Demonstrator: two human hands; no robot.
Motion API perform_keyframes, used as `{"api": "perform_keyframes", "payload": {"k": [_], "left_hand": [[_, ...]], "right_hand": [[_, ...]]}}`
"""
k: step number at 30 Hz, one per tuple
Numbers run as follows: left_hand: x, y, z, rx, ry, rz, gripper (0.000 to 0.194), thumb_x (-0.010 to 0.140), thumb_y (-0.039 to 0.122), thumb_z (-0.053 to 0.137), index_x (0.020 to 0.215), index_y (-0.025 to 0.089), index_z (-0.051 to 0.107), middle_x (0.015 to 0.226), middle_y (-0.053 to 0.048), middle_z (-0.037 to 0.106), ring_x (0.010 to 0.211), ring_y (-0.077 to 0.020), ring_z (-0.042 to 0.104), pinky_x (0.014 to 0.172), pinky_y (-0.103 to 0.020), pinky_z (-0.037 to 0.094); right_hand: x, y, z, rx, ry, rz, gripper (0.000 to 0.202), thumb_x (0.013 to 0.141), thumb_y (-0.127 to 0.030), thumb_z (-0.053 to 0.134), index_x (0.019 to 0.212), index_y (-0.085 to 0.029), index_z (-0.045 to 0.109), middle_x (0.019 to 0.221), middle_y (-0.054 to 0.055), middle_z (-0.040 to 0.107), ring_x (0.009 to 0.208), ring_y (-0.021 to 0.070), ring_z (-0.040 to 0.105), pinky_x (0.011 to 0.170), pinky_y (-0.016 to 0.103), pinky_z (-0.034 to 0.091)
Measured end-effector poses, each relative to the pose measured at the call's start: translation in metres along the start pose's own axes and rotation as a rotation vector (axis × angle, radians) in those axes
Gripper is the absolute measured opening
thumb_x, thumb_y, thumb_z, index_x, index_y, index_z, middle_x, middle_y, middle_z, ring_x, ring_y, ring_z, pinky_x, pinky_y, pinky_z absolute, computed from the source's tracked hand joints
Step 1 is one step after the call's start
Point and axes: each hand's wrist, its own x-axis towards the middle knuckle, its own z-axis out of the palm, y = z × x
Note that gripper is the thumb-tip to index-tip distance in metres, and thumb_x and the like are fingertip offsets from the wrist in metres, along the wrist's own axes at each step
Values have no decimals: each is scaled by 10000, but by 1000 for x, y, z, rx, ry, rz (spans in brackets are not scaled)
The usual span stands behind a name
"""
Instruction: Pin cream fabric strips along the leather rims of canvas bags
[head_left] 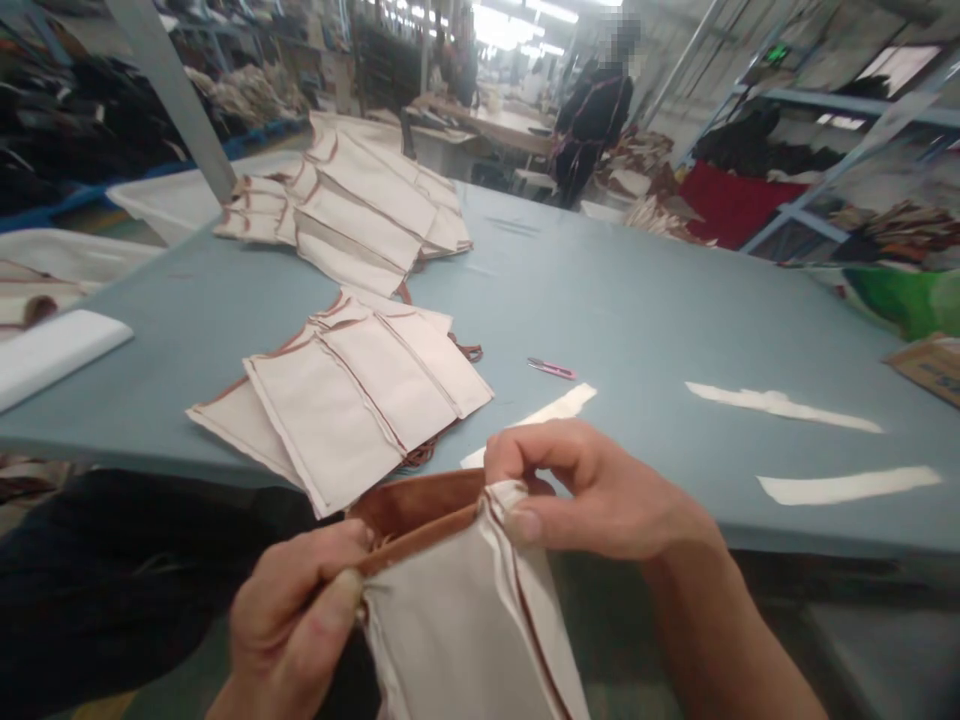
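Observation:
A cream fabric piece point(442, 630) with a brown inner side hangs in front of me, below the table's near edge. Its top left corner is pinched between the thumb and fingers of my left hand point(300, 610). At the top right, my right hand point(577, 490) grips the edge by a seam, thumb in front and forefinger curled behind. Between the hands the top edge stands apart and shows the brown inside. Just beyond, similar cream pieces point(352, 390) with brown trim lie overlapping on the blue-grey table point(630, 300).
A larger pile of cream pieces point(360, 200) lies at the back left. Pink snips point(552, 368) and pale strips point(847, 486) rest on the table. A white roll point(60, 350) is at far left, a cardboard box point(930, 365) at far right. A person point(592, 120) stands beyond.

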Motion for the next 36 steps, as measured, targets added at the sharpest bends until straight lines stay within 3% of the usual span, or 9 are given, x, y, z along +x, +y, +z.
{"api": "perform_keyframes", "payload": {"k": [2,5,8,12,18,36], "left_hand": [[13,7,11,-94,-29,69,370,1032,442,474,853,231,720,839,-42,755,760,-217,691,666,-280,562],[31,26,12,-169,-116,155,287,1011,400,505,1010,226,734,910,-22,766,817,-197,701,746,-249,557],[42,47,-1,-90,-160,87,183,975,300,581,995,233,749,938,-1,778,865,-175,706,812,-224,533],[48,62,-10,-113,-266,-31,217,955,282,564,860,208,744,789,20,742,731,-148,666,693,-205,507],[43,53,0,-230,-311,-198,244,900,320,562,767,166,696,660,23,620,608,-124,529,550,-204,405],[37,45,6,-296,-329,-341,276,856,402,604,757,154,674,674,22,566,640,-137,483,585,-232,387]], "right_hand": [[3,-8,2,-74,-55,21,375,927,-475,763,803,-167,591,689,-62,483,606,84,362,544,208,300],[9,-8,6,-243,-103,51,281,946,-389,728,830,-160,613,702,-63,509,624,81,397,557,195,321],[14,-4,11,-386,-98,55,253,956,-367,704,830,-161,629,690,-66,505,627,83,415,561,196,324],[16,-1,21,-422,-83,58,249,952,-357,692,810,-166,620,668,-68,497,591,81,412,528,196,307],[11,8,34,-477,-45,115,128,906,-222,698,809,-166,635,674,-64,542,581,79,457,528,191,317],[7,26,39,-283,-29,201,69,870,-208,676,834,-164,638,661,-72,532,583,81,444,520,193,349]]}}
